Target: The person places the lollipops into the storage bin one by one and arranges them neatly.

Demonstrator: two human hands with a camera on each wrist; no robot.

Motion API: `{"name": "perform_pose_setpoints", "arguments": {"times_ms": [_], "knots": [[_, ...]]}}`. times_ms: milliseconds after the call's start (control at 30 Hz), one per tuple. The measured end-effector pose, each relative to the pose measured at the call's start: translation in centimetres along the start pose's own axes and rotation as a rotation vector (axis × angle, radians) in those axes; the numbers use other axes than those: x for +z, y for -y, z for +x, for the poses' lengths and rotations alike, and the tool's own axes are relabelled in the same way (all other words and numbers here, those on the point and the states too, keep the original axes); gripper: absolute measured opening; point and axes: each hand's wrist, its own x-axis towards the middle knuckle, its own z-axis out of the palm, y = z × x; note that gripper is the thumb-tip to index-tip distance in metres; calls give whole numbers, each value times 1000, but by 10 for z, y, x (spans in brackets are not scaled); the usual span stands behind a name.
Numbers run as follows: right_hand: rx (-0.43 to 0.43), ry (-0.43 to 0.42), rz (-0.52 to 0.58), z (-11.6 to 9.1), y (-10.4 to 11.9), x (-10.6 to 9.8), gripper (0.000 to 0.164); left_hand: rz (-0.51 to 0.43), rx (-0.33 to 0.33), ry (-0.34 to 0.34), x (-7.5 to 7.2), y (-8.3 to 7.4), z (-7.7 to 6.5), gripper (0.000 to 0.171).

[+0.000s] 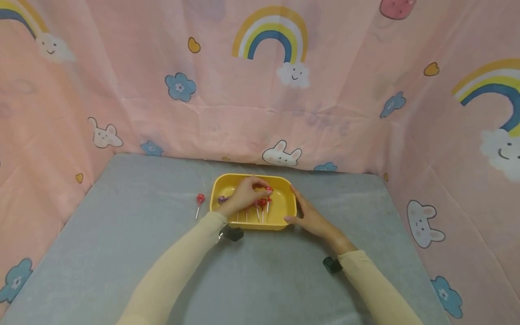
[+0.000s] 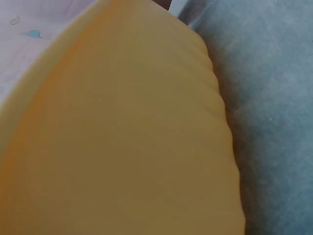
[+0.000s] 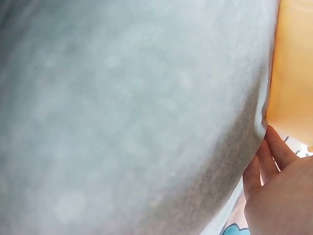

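A yellow plastic basin point(image 1: 253, 227) stands near the back of the table with several lollipops inside. Over it, my left hand point(image 1: 243, 195) reaches in from the left and pinches a red lollipop point(image 1: 269, 190) between thumb and fingers. Just under that hand lie more lollipops, among them a red one point(image 1: 262, 202); a purple one point(image 1: 221, 199) is partly behind the wrist. My right hand point(image 1: 314, 220) grips the basin's right end, thumb at the rim and fingers along the outside. The left wrist view holds mostly the basin's outer wall point(image 2: 127, 122), with the left hand out of sight.
Outside the basin, to its left, a single red lollipop point(image 1: 200, 198) lies on the grey cloth-covered table point(image 1: 260, 280). Pink printed curtains point(image 1: 227, 122) hang at the back and both sides. Each wrist carries a small dark camera point(image 1: 231, 233).
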Motion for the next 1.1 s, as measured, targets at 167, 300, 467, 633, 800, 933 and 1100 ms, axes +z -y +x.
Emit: {"name": "perform_pose_setpoints", "arguments": {"times_ms": [167,300,467,633,800,933,1100], "knots": [[-9,2,-1,0,0,-1,102,49,18,2,2,3,2,26],[-14,0,-5,0,0,-2,101,55,23,12,4,6,3,26],[-11,1,-13,0,0,-1,102,79,47,14,6,9,4,25],[-4,1,-10,0,0,-1,101,100,72,15,7,8,3,23],[-12,0,-13,0,-1,-1,101,103,80,30,7,9,3,21],[-11,2,-9,0,-1,-1,101,106,82,39,9,11,3,19],[2,5,-8,-1,0,-1,101,145,95,54,11,9,3,19]]}}
